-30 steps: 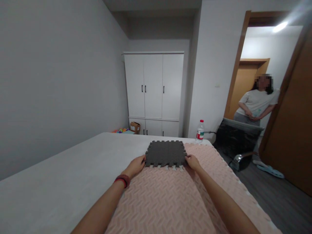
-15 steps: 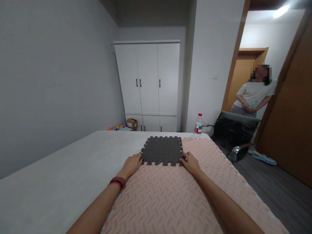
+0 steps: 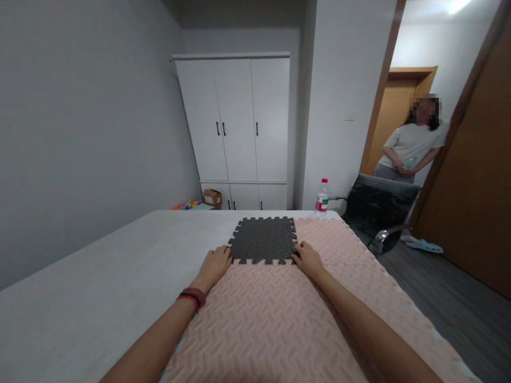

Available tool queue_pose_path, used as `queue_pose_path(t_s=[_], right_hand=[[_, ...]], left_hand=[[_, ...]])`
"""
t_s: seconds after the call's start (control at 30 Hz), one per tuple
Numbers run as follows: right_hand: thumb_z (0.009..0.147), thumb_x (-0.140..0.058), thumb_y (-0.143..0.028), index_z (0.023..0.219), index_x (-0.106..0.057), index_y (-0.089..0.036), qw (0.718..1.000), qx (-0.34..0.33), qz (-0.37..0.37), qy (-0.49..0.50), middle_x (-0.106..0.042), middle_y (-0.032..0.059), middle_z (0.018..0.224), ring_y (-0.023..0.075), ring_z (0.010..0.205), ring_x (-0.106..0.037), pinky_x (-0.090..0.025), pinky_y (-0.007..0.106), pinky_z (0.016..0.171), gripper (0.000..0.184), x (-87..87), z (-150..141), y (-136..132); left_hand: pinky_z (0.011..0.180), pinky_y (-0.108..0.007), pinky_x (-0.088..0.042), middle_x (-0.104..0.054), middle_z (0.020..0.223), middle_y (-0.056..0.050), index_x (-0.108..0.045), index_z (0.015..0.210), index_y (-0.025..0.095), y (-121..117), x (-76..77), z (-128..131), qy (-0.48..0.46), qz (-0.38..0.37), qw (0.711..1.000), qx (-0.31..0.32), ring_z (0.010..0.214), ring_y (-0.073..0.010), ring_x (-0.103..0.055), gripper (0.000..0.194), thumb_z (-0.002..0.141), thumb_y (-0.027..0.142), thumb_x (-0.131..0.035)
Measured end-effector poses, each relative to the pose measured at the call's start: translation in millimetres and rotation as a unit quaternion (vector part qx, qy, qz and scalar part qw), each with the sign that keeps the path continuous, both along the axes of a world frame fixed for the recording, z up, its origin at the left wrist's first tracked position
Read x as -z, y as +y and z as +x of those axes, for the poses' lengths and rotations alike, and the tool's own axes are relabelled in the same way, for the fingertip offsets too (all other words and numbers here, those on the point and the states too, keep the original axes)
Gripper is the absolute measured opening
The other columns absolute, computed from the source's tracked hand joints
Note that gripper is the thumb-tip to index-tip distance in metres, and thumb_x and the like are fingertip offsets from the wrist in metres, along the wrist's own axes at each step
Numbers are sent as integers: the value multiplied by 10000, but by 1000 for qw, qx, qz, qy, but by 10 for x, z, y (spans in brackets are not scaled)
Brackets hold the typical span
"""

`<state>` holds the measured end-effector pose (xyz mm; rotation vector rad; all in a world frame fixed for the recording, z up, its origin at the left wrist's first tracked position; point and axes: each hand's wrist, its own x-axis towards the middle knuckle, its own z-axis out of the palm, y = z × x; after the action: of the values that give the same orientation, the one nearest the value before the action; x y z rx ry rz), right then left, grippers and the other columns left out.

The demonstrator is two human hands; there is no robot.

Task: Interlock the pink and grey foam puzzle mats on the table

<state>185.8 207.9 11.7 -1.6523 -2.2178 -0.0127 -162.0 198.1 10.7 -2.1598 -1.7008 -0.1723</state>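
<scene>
Two hands reach out to one dark mat [image 3: 263,239]. It lies flat near the far edge of the white tabletop [image 3: 104,271]. Pink mats [image 3: 255,314] are in front of it and to its right, and bare white is on its left. Its edges have bumps, like puzzle parts. The near bumps meet the pink, but I cannot tell if they are locked in.

The left hand [image 3: 215,264] is at the near left corner of the dark mat. Its fingers are a bit bent and touch the edge. The right hand [image 3: 308,259] is at the near right corner, with its fingers curled at the edge. I cannot tell if the fingers on each hand grip the mat or just press on it. A dark red band [image 3: 194,296] is on the left wrist.

A bottle [image 3: 321,198] with a red cap stands at the far edge, behind the pink part. A black chair [image 3: 379,205] is past it, to the right. Blue slippers [image 3: 423,246] are on the floor [image 3: 433,287]. A person [image 3: 413,143] in a white top stands by the door. A white cupboard [image 3: 235,117] is at the back, with a brown box [image 3: 213,198] low in front of it.
</scene>
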Motion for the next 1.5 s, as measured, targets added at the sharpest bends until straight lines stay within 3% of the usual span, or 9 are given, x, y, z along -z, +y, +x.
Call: queue_pose_path(t_s=[0.37,0.5,0.6,0.73,0.9,1.03,1.17,1.33,1.5], right_hand=[[859,-411,-275,868,-683,-124,995,-45,-34,-84,-634,191,949,278,997,-548,-401,379,842,311,-275,-289,41],[921,-261,-395,1278,-494,-147,998,-37,-8,-41,-493,179,1303,281,1228,-399,-316,453,970,493,-416,-802,214],[927,-156,-482,1438,-230,-230,998,-53,-24,-12,-270,89,1490,220,1353,-222,-237,460,1043,574,-286,-1205,289],[900,-143,-567,1438,-243,-239,994,-66,-84,-1,-234,84,1505,245,1387,-130,-108,536,1074,638,58,-1453,332],[861,-147,-647,1454,-188,-237,989,-90,-114,2,-154,87,1525,254,1399,-53,-29,544,1079,722,196,-1417,376],[833,-186,-692,1454,-187,-239,985,-118,-129,-6,-151,81,1526,254,1400,-55,-32,542,1082,768,115,-1363,378],[823,-281,-683,1411,-306,-292,981,-137,-133,-23,-267,19,1496,188,1384,-162,-122,429,1102,706,-20,-1167,437],[916,-137,-499,1457,-162,-144,996,-13,-87,-14,-123,98,1529,190,1401,-53,-6,446,1107,648,-35,-682,634],[904,-192,-518,1444,-198,-109,989,45,-139,-34,-189,123,1510,226,1389,-141,-106,491,1096,678,118,-422,848]], left_hand=[[846,-407,-473,-597,1044,-60,-574,1027,148,-21,16,29,5,19,1000,5,962,-186,-571,304,892,403,-481],[852,-410,-469,-592,1070,-64,-570,1041,149,-21,18,18,1,19,1000,-3,963,-186,-570,310,892,406,-480],[849,-405,-466,-590,1072,-64,-567,1048,151,-19,23,17,2,16,1000,-8,956,-184,-570,318,895,411,-470],[858,-406,-448,-592,1071,-69,-565,1060,151,-23,15,25,0,7,1000,-11,967,-190,-564,349,903,435,-436],[904,-431,-404,-595,1080,-78,-569,1064,152,-52,-21,51,-11,-1,1000,-7,1018,-212,-543,441,889,521,-403],[896,-420,-409,-588,1105,-80,-560,1084,155,-81,-40,63,-21,-1,1000,-9,1022,-209,-541,446,888,524,-403],[902,-410,-399,-582,1143,-106,-554,1109,135,-107,-52,66,-26,2,1000,-10,1043,-220,-533,457,890,507,-406],[888,-386,-384,-579,1154,-153,-569,1101,119,-85,-22,52,-34,-2,999,-13,1045,-262,-523,459,900,470,-352],[861,-370,-381,-562,1162,-154,-570,1073,133,-16,28,27,-42,-18,999,-22,1039,-267,-516,435,899,454,-334]])
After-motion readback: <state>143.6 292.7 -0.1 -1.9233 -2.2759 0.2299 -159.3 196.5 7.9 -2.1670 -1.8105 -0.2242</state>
